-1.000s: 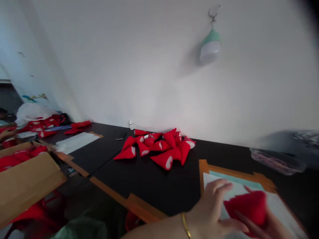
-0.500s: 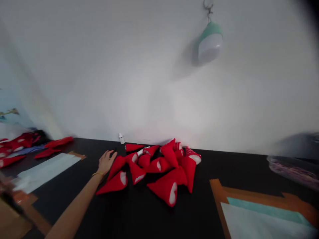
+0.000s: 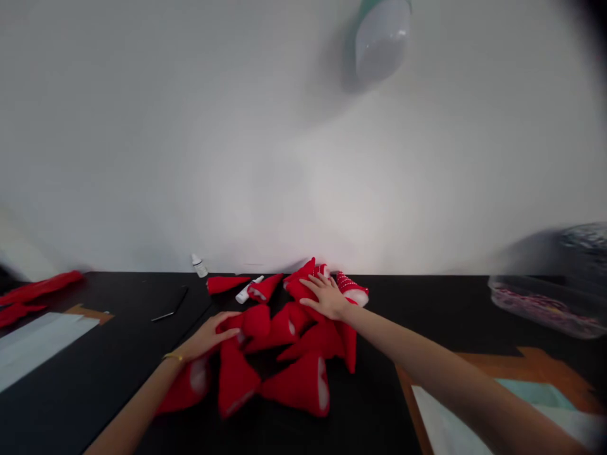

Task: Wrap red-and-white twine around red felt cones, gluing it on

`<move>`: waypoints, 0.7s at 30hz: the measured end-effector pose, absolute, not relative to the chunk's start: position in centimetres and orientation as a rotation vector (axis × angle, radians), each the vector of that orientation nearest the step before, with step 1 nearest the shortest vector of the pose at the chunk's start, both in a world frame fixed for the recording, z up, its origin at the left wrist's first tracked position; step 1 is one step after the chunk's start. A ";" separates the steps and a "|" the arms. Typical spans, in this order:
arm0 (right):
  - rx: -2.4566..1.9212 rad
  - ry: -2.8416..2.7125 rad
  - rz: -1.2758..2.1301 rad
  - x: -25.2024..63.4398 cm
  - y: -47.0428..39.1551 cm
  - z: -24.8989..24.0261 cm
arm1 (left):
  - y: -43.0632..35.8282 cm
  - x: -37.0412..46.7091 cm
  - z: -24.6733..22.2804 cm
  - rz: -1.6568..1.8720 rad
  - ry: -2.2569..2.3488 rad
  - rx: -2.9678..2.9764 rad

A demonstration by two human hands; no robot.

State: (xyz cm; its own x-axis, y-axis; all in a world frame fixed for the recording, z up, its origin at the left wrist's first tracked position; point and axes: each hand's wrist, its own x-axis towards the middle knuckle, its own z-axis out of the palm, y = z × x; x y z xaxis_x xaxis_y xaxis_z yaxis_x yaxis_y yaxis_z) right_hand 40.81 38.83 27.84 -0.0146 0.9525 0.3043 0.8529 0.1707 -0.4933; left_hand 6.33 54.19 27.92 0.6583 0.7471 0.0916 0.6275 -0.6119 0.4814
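A heap of stuffed red fabric cones [image 3: 294,392] with white stuffing at their open ends lies on the black table. My left hand [image 3: 213,335] rests at the heap's left side, thumb and fingers apart around a red cone [image 3: 256,321]. Spread flat over the cones at the back right is my right hand [image 3: 327,297], fingers stretched out. Beyond it leans a red cone with white dots [image 3: 351,287]. Behind the heap, a small white tube [image 3: 249,291] lies between two red cones.
A thin black-handled tool [image 3: 173,306] lies left of the heap, a small white bottle [image 3: 199,265] near the wall. Taped paper sheets [image 3: 446,423] flank the heap. A clear plastic tray [image 3: 545,306] sits at the right; a lamp [image 3: 384,41] hangs above.
My right hand has come into view onto the heap. My left hand has moved onto the cones, and several cones have shifted nearer. The black-handled tool now shows on the table. The view has shifted.
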 end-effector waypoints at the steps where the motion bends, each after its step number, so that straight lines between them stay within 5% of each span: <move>1: -1.750 -1.889 0.248 40.6 39.3 27.3 | 53.0 6.5 27.5 0.389 1.004 2.494; 14: -1.868 -2.082 0.367 41.6 23.6 27.4 | 41.7 18.0 25.4 0.157 0.357 2.684; 18: -1.943 -1.999 0.166 44.7 24.6 31.0 | 42.8 19.7 28.8 0.103 0.129 2.514; 21: -1.978 -1.919 0.074 47.0 29.8 32.3 | 48.0 20.9 31.6 0.396 0.433 2.427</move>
State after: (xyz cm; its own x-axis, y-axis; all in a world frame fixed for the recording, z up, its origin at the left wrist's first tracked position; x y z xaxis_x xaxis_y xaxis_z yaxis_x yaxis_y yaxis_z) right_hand 47.05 29.75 32.28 0.0649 0.9724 0.2241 0.9522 0.0068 -0.3053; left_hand 20.85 48.04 31.64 0.9008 0.3983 0.1731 0.2078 -0.7454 0.6334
